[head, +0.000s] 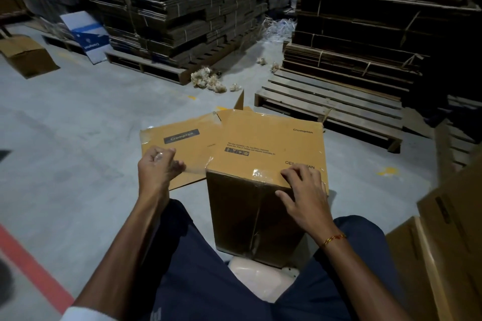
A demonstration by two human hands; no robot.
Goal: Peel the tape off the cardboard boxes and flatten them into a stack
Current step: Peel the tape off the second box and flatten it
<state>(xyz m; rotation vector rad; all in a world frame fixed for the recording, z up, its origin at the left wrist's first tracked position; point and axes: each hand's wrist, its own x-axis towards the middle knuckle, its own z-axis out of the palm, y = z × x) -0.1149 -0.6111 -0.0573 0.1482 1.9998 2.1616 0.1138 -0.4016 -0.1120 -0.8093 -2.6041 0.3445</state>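
A tan cardboard box (263, 154) bore a grey label (181, 136); trousers (208, 281) were navy, the floor (78, 125) grey with a red stripe (31, 266).

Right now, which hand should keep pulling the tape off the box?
Left. The left hand already pinches the tape, stretched from the box; the right hand rests on the box edge, steadying it.
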